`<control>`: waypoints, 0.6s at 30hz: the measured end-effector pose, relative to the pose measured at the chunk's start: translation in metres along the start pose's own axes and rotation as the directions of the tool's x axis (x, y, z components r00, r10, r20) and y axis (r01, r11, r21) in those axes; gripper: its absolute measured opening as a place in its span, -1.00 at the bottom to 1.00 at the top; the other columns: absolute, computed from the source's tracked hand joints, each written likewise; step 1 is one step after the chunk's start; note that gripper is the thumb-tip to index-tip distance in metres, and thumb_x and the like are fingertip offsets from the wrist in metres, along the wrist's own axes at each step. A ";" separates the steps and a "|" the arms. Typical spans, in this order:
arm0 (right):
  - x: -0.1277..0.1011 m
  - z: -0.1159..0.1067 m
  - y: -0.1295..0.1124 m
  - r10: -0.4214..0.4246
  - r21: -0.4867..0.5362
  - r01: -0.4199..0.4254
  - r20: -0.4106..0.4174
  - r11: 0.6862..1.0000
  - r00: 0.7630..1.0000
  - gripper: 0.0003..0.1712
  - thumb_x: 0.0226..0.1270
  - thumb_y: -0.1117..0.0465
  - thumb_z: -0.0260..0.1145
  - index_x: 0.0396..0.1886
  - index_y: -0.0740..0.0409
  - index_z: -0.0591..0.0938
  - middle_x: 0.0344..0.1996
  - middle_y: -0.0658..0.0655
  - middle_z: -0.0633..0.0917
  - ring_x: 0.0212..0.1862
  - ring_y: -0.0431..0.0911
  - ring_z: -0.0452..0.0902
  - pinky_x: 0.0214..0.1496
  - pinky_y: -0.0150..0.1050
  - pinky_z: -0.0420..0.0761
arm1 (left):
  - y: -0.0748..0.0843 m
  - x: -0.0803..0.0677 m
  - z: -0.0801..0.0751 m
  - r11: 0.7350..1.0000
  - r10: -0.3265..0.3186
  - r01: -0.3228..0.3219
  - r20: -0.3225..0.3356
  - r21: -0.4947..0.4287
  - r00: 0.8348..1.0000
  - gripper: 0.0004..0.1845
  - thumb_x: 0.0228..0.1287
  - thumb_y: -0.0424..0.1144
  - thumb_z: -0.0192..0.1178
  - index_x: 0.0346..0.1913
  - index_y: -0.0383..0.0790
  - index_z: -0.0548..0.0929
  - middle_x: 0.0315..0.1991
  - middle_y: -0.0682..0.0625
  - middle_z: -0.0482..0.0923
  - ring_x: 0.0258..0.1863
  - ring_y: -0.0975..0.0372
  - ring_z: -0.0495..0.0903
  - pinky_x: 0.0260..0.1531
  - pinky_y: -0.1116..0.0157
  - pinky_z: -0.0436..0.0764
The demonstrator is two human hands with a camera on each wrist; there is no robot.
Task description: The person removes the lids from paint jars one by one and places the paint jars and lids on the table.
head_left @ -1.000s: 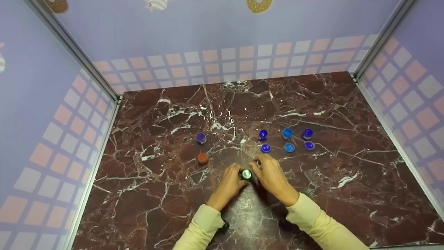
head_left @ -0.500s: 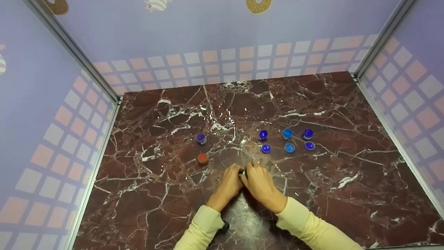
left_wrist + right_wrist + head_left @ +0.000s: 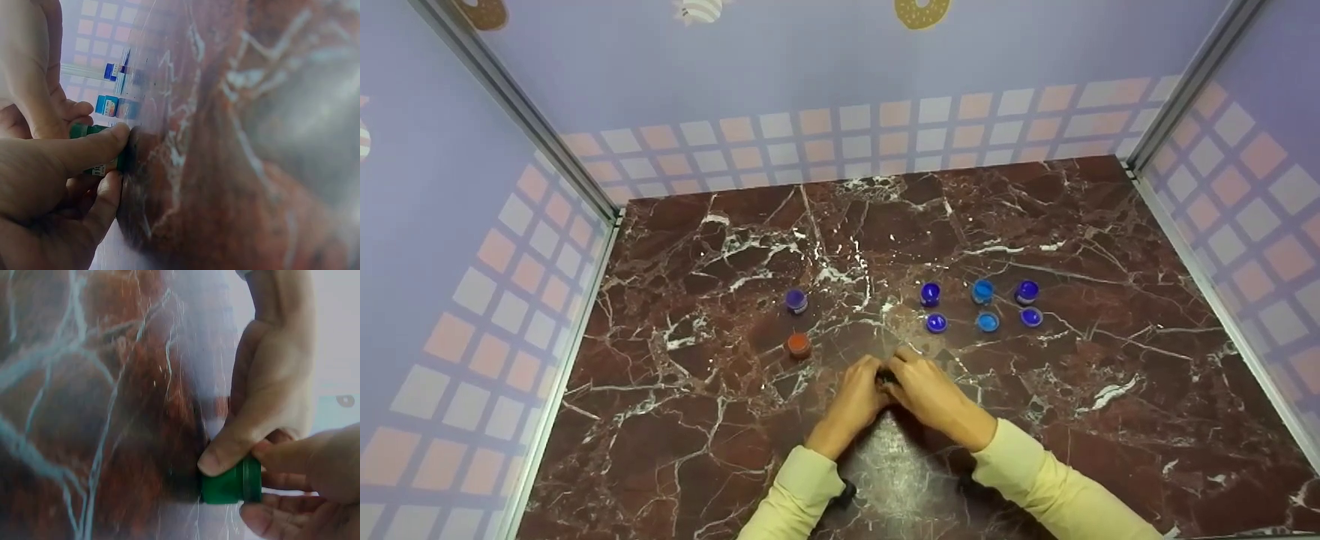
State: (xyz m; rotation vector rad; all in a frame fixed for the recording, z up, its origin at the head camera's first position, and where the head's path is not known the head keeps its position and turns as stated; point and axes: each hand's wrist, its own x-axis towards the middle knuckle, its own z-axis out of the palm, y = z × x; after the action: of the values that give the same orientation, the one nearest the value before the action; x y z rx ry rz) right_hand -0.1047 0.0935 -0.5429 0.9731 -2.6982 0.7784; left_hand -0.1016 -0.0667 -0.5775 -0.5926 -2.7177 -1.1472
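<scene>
A small green paint jar (image 3: 222,488) stands on the marble-patterned table between both hands, mostly hidden from the head view. My left hand (image 3: 856,394) grips its body, with the thumb on one side and fingers on the other, low near the tabletop. Around the green lid (image 3: 252,479), which sits on the jar, my right hand (image 3: 928,394) pinches with thumb and fingertips. Beyond the hands to the right are a blue-violet jar (image 3: 930,294), a light blue jar (image 3: 982,292) and another violet jar (image 3: 1027,292), with a matching lid in front of each.
Left of the hands stand a purple jar (image 3: 796,301) and, nearer, an orange jar (image 3: 799,345). Purple panels with checkered bands enclose the table (image 3: 697,465) at the back and both sides. A dark wrist strap (image 3: 844,493) shows at the left sleeve.
My right hand, apart from the green jar a second ago, has moved left onto its lid and covers the top. The left hand keeps its grip in nearly the same spot.
</scene>
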 end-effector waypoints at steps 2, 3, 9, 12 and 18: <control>0.001 -0.003 0.005 -0.049 0.019 0.048 0.037 0.999 0.998 -0.78 0.18 0.39 0.51 -0.22 0.35 0.66 -0.27 0.16 0.57 -0.29 0.09 0.65 -0.22 -0.06 0.71 | 0.000 0.000 0.000 1.000 -0.008 0.008 0.010 0.007 1.000 -0.67 -0.13 -0.44 0.56 -0.34 -0.32 0.59 -0.37 -0.05 0.54 -0.36 0.09 0.56 -0.25 0.15 0.59; 0.002 -0.004 0.007 -0.074 0.029 0.072 0.057 0.997 0.996 -0.79 0.19 0.39 0.51 -0.21 0.33 0.67 -0.26 0.15 0.58 -0.27 0.07 0.65 -0.19 -0.07 0.71 | 0.000 0.001 -0.001 1.000 -0.010 0.010 0.015 0.010 1.000 -0.67 -0.12 -0.42 0.57 -0.35 -0.31 0.57 -0.39 -0.05 0.52 -0.38 0.10 0.53 -0.27 0.15 0.58; 0.004 -0.013 0.019 -0.217 0.098 0.204 0.148 0.974 0.965 -0.80 0.24 0.40 0.45 -0.13 0.26 0.71 -0.15 0.13 0.66 -0.10 0.01 0.63 0.01 -0.12 0.68 | 0.001 0.001 -0.001 1.000 -0.030 0.030 0.044 -0.006 0.999 -0.66 -0.06 -0.36 0.58 -0.26 -0.32 0.63 -0.34 -0.06 0.56 -0.31 0.08 0.59 -0.21 0.17 0.61; 0.005 -0.015 0.022 -0.276 0.105 0.262 0.162 0.959 0.947 -0.74 0.21 0.41 0.45 -0.08 0.24 0.74 -0.10 0.12 0.68 -0.05 0.00 0.59 0.07 -0.13 0.64 | 0.002 0.001 -0.003 0.999 -0.049 0.050 0.061 -0.018 0.997 -0.63 -0.02 -0.34 0.58 -0.15 -0.34 0.67 -0.27 -0.08 0.60 -0.24 0.04 0.63 -0.13 0.15 0.63; 0.006 -0.016 0.026 -0.395 0.082 0.387 0.141 0.919 0.908 -0.69 0.07 0.49 0.47 -0.16 0.17 0.79 -0.08 0.06 0.74 -0.12 -0.02 0.54 -0.02 -0.17 0.61 | 0.003 0.001 -0.004 0.995 -0.096 0.096 0.065 -0.007 0.993 -0.65 -0.03 -0.30 0.61 -0.24 -0.26 0.66 -0.32 -0.03 0.58 -0.28 0.04 0.64 -0.19 0.13 0.63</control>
State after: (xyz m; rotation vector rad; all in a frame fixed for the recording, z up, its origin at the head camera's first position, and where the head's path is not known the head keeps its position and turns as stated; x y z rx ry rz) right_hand -0.1263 0.1153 -0.5385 1.5839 -2.4811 0.7158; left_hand -0.1011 -0.0672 -0.5724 -0.5140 -2.8246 -1.1846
